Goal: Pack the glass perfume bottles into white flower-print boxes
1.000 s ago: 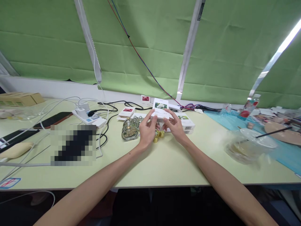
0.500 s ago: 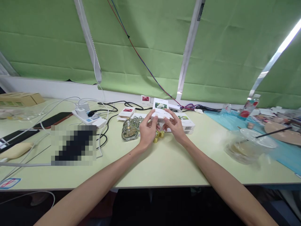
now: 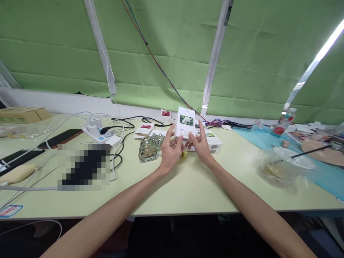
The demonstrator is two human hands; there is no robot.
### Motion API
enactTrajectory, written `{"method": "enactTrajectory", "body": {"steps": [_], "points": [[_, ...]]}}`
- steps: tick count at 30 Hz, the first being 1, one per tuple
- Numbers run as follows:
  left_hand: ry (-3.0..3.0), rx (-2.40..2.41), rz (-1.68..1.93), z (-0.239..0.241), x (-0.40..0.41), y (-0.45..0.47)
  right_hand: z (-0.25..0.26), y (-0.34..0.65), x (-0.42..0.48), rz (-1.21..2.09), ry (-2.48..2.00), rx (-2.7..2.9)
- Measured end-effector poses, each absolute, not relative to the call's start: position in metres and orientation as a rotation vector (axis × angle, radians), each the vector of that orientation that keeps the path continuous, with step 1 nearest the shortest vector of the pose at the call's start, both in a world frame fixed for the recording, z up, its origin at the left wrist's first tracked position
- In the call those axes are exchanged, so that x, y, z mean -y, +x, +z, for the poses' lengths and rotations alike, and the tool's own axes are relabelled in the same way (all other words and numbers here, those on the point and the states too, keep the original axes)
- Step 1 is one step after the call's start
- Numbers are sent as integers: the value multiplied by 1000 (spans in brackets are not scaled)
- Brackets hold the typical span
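Between both hands I hold a small white box (image 3: pixel 186 123) with a white flower picture, its printed front tilted up toward me. My left hand (image 3: pixel 171 152) grips its left side, thumb on the lower front. On the right side, my right hand (image 3: pixel 200 144) does the same. Gold caps (image 3: pixel 184 154) lie on the table just below, partly hidden by my left hand. Several glass perfume bottles (image 3: pixel 148 149) stand to the left of my hands. More white boxes (image 3: pixel 215 142) are stacked behind my right hand.
A white box with a red picture (image 3: pixel 145 129) lies behind the bottles. A power strip (image 3: pixel 100 135) with cables and a phone (image 3: pixel 62 137) are at left. At right are a lidded plastic cup with a straw (image 3: pixel 285 166), a bottle (image 3: pixel 284 122) and a blue sheet (image 3: pixel 247 138).
The held box has tipped more upright, so its flower front faces me more fully and its barcode edge no longer shows. Both hands have turned with it.
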State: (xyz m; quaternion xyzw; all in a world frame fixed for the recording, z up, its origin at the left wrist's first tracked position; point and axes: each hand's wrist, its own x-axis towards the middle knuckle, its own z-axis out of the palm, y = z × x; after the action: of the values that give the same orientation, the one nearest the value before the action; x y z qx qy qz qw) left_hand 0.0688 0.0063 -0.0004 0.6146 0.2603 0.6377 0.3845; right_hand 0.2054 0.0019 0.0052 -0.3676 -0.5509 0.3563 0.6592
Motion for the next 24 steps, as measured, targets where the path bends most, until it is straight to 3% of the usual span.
{"method": "enactTrajectory", "body": {"steps": [24], "points": [[2066, -874, 1584, -3, -10, 64, 3, 209, -6, 543, -851, 1122]]}}
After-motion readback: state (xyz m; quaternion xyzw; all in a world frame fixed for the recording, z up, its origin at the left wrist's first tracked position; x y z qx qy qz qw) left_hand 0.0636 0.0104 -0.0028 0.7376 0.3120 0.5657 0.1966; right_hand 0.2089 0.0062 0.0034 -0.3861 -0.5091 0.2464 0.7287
